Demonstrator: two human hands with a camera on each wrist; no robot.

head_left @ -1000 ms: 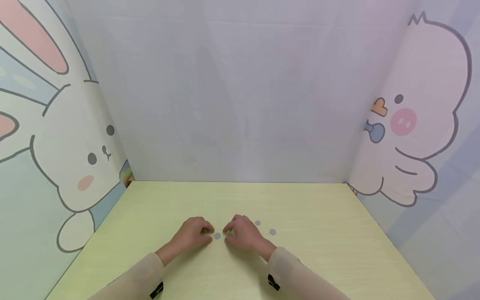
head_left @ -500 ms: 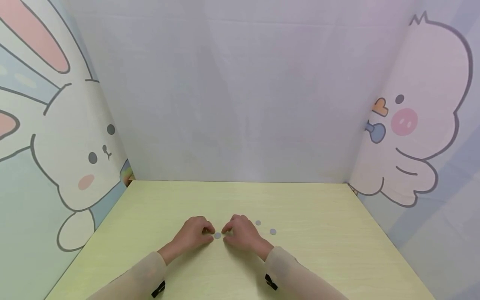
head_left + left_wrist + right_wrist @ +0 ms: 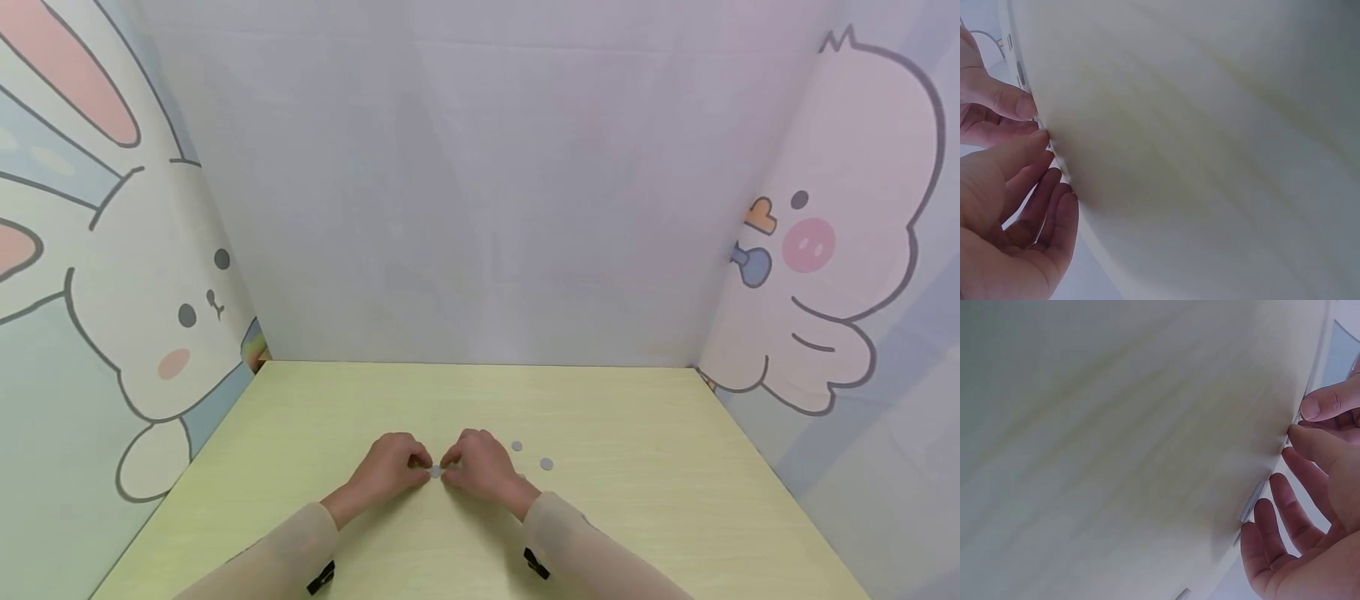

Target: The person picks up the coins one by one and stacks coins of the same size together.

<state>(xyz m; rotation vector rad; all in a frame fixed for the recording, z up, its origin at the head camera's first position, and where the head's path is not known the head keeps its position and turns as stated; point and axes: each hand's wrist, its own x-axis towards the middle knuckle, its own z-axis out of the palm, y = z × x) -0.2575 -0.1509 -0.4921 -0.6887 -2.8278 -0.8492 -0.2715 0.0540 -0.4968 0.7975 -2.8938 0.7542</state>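
Observation:
A small silvery coin [image 3: 436, 472] lies flat on the pale wooden table [image 3: 600, 517], between the fingertips of both hands. From the left, my left hand [image 3: 386, 467] reaches in with bent fingers, thumb and forefinger slightly apart at the coin's edge. My right hand [image 3: 480, 465] mirrors it from the right, its thumb and forefinger tips also at the coin's edge. In the left wrist view, the left fingers [image 3: 1025, 150] come down to the table surface, seen nearly edge-on. In the right wrist view, the right thumb and fingers [image 3: 1310, 481] do likewise. Neither wrist view shows the middle coin clearly.
To the right of the hands lie another coin [image 3: 517, 446] and a further coin [image 3: 547, 464]. One more coin [image 3: 522, 477] is partly hidden behind the right hand. A pale curtain [image 3: 480, 208] stands behind the table, with cartoon-printed cloth [image 3: 832, 167] on the sides.
Both hands have moved slightly inward, narrowing the space around the middle coin. A partly hidden coin has come into view beside the right wrist. The other coins have stayed in place.

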